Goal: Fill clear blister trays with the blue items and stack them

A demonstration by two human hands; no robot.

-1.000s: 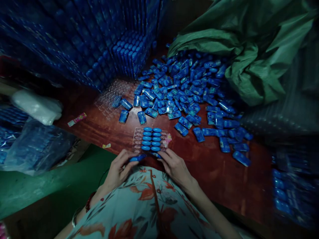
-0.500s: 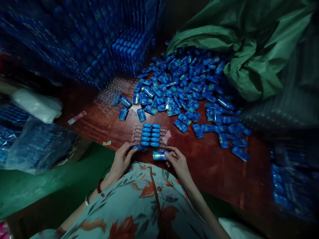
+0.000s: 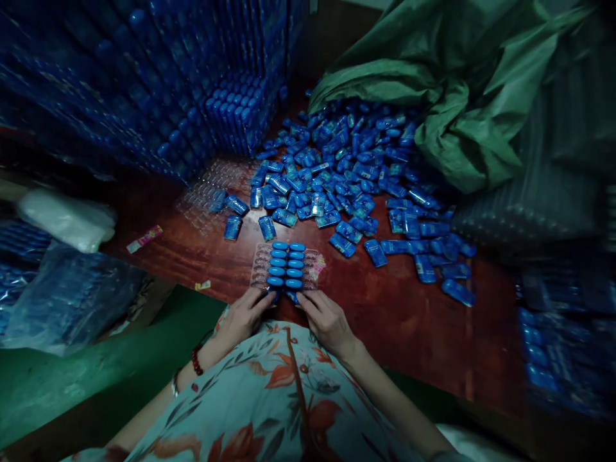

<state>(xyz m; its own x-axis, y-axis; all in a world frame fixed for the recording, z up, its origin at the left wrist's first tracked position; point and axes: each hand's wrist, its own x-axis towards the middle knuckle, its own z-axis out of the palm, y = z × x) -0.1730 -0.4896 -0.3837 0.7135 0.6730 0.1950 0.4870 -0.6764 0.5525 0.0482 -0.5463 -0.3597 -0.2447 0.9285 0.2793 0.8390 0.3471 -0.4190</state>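
In front of my body lies a clear plastic tray (image 3: 261, 261) with cells. Two columns of small blue containers (image 3: 294, 264) stand in its middle cells, rounded blue ends up. My left hand (image 3: 246, 314) is closed at the tray's near edge, fingertips on a blue container (image 3: 274, 298) that is mostly hidden. Just right of it, my right hand (image 3: 330, 322) pinches another blue container (image 3: 292, 297), also partly covered by the fingers. Both held containers are at the near end of the columns; whether they sit in cells I cannot tell.
A loose heap of blue containers (image 3: 332, 173) spreads across the reddish table (image 3: 385, 321) below a green sack (image 3: 462, 122). Stacks of filled trays (image 3: 235, 106) rise at the back left. Empty clear trays (image 3: 206, 196) lie before them. A plastic bag (image 3: 72, 295) is at left.
My right hand has moved left and turned its container from lying flat to end-on at the tray's near edge. My left hand's container has also come inward, beside it.
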